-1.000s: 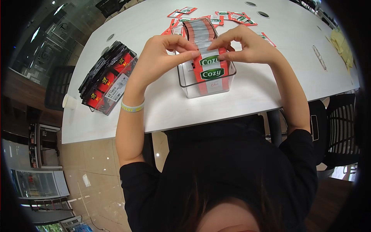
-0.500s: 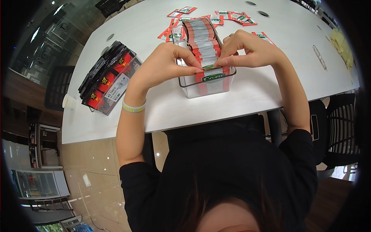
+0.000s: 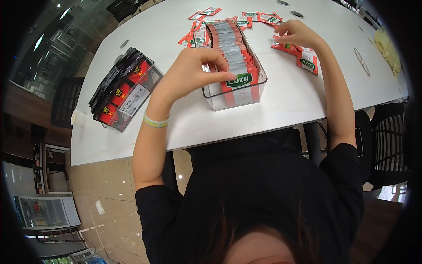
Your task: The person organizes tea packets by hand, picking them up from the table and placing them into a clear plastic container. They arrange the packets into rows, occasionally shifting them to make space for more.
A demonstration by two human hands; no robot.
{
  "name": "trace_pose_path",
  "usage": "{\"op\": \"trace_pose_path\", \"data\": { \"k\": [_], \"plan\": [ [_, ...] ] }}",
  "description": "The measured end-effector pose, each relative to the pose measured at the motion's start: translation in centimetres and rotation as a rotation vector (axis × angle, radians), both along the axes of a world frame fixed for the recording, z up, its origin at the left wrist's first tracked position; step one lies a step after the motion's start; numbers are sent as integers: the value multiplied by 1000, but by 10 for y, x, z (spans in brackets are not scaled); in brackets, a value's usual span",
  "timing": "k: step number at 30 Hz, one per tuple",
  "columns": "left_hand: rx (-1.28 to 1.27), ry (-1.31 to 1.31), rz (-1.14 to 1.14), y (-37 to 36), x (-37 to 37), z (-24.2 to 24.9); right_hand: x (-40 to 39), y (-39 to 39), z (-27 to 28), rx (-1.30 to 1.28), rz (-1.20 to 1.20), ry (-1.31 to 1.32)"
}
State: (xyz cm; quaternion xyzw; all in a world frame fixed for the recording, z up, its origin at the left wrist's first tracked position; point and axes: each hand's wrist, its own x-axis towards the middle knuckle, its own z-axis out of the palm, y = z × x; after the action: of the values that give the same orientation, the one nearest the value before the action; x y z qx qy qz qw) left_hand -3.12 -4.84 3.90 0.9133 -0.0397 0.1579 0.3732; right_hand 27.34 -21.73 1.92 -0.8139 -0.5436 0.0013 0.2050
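Note:
A clear plastic box [image 3: 213,102] holds a long row of red and silver sachets [image 3: 228,42]. The front Cozy sachet [image 3: 239,88] faces me. My left hand [image 3: 200,68] pinches that sachet at its upper left edge. Right of the box, my right hand [image 3: 295,34] has its fingers closed on the end of a red sachet [image 3: 285,47]. Another red Cozy sachet [image 3: 307,62] lies on the table just below it.
More red sachets [image 3: 195,37] lie scattered behind the box. On the left stand a clear bin of black and red packets [image 3: 121,90] and a paper cup [image 3: 79,117]. A pen [image 3: 362,61] and yellow material [image 3: 387,50] are at the right.
My right hand has left the box and moved right to the loose sachets. The front sachet in the box shows more fully. My left hand has stayed at the box.

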Motion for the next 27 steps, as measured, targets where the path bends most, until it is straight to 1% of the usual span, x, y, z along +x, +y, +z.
{"op": "trace_pose_path", "data": {
  "k": [1, 3, 4, 6, 7, 9, 10, 12, 14, 15, 17, 18, 19, 21, 23, 27],
  "plan": [
    [5, 21, 5, 0, 2, -2, 2, -1, -1, 1, -2, 0],
    [7, 41, 8, 0, 3, -4, -1, -2, 1, -246, -49, -18],
    [28, 25, 3, 0, 3, -4, -6, -1, 4, -248, -50, -20],
    [46, 9, 2, 1, 2, -5, -15, 3, 9, -397, -97, -67],
    [70, 1, 11, 1, 3, -6, -12, 5, 4, -399, -95, -65],
    [93, -7, 19, 0, 3, -7, -4, 9, -9, -311, -44, -217],
    [80, -30, 17, -1, 4, -6, 0, 10, -10, -310, -45, -216],
    [68, -55, 13, -2, 5, -7, -2, 11, -7, -31, 63, -79],
    [22, -234, 87, -2, 7, -9, -11, 6, 5, 81, 46, 181],
    [22, -237, 89, -1, 9, -11, -25, 3, 6, 276, 63, 344],
    [-7, -393, 137, 3, 13, -14, -12, 6, 10, 326, 220, 507],
    [-7, -394, 140, 3, 13, -14, -28, 5, 21, 316, 197, 623],
    [-22, -403, 159, 3, 13, -15, -31, 9, 17, 314, 198, 623],
    [-38, -411, 180, 2, 14, -16, -36, 16, 6, 568, 401, 808],
    [24, -459, 167, 0, 16, -17, -43, 18, 4, 582, 426, 838],
    [35, -496, 187, -5, 16, -16, -70, 20, 6, 639, 527, 952]
  ]
}}
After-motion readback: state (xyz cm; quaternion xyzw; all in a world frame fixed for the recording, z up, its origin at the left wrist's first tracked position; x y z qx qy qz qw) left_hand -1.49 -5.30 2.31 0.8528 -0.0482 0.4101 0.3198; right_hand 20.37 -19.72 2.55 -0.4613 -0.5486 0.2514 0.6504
